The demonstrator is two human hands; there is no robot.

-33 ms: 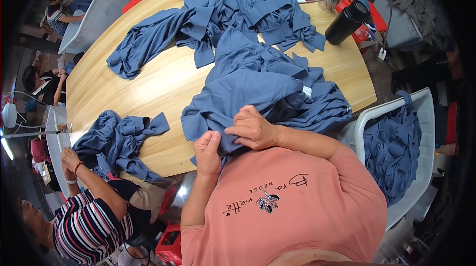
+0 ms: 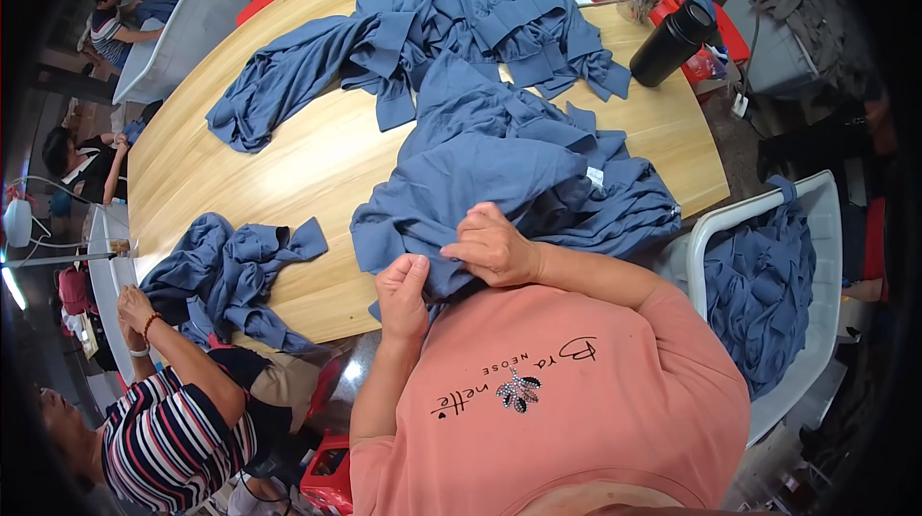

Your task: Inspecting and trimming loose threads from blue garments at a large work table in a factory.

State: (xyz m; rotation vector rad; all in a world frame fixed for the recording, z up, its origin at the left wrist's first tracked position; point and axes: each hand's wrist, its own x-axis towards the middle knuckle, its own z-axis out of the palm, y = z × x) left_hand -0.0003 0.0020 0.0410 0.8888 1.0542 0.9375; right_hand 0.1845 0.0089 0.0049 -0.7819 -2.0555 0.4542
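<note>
A blue garment (image 2: pixel 471 180) lies bunched at the table's near edge, partly against my body, with a small white label (image 2: pixel 594 176) on its right part. With thumb and fingers pressed together, my left hand (image 2: pixel 402 295) grips the near left edge of this garment. My right hand (image 2: pixel 494 245) is closed over the cloth just to the right, fingers curled in. What its fingertips pinch, cloth or something finer, is hidden.
More blue garments (image 2: pixel 451 7) spread across the far side of the wooden table (image 2: pixel 317 160). A black bottle (image 2: pixel 672 43) stands far right. Beside me is a white bin (image 2: pixel 699 257) of blue cloth. At left, a co-worker in a striped top (image 2: pixel 178 420) handles another blue garment (image 2: pixel 230 271).
My right hand has shifted slightly to the right, away from my left hand. My left hand and the garment look the same.
</note>
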